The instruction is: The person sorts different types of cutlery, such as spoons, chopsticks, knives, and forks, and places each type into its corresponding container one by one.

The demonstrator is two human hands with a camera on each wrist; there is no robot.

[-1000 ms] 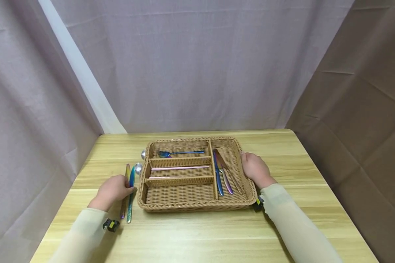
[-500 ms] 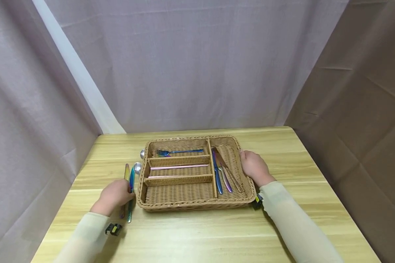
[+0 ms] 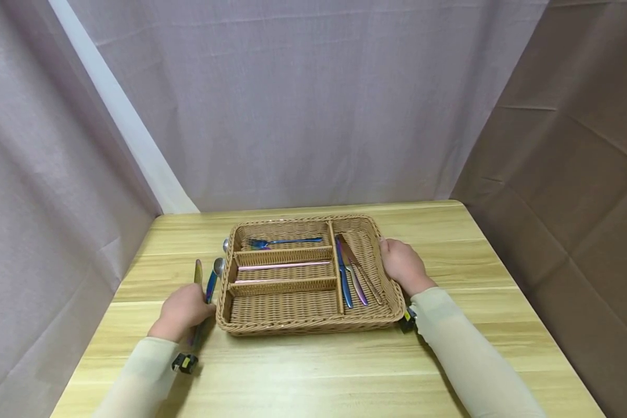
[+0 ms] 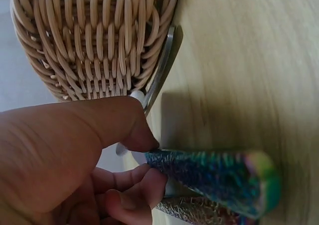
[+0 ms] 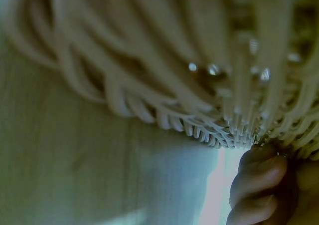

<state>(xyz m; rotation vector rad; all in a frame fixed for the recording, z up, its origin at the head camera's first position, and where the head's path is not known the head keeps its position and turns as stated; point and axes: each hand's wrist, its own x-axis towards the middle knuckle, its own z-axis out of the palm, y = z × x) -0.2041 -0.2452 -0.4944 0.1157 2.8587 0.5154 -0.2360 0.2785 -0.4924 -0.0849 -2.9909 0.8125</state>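
My left hand pinches a blue-green iridescent table knife between thumb and fingers, left of the wicker cutlery tray. In the left wrist view its textured handle sticks out past the fingertips, tilted up. A second knife, purple and gold, lies close beside it, partly hidden by the hand. My right hand grips the tray's right rim; in the right wrist view its curled fingers are against the weave.
Two silver spoon bowls show at the tray's left side. Inside the tray lie blue forks, pink rods and several knives in the right compartment. Curtains stand behind the wooden table.
The blue-green knife has tilted, its handle end lifting and its blade now leaning right toward the spoon. My left hand has shifted slightly right. The right hand still holds the tray.
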